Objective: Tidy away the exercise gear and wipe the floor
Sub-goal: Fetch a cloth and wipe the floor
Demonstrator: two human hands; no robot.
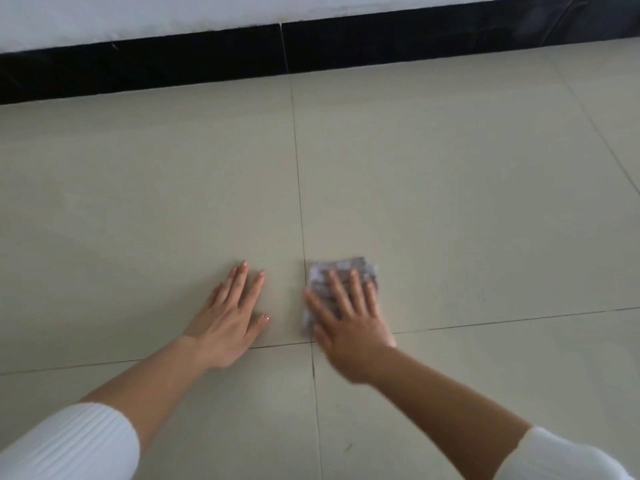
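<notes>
The floor of large, smooth, pale beige square tiles (450,188) has a faint sheen and thin dark grout lines that cross just below the two hands. On it lies a small folded cleaning cloth of mottled grey and white, soft and slightly fuzzy (341,271), roughly rectangular, its left edge running along the vertical grout line. The right hand (349,323) lies flat on top of this cloth, fingers straight and spread, pressing it to the tile; the hand and the cloth's edges are a little blurred. The left hand (230,318) rests palm down on the bare tile just beside the cloth, apart from it, fingers straight and close together, thumb out to the side. Both forearms are bare, and each ends in a pushed-up white ribbed knit sleeve (69,441) at the lower corners. Along the far edge of the floor runs a glossy black skirting strip (173,60) with one vertical joint, and above it a plain white wall (138,15).
</notes>
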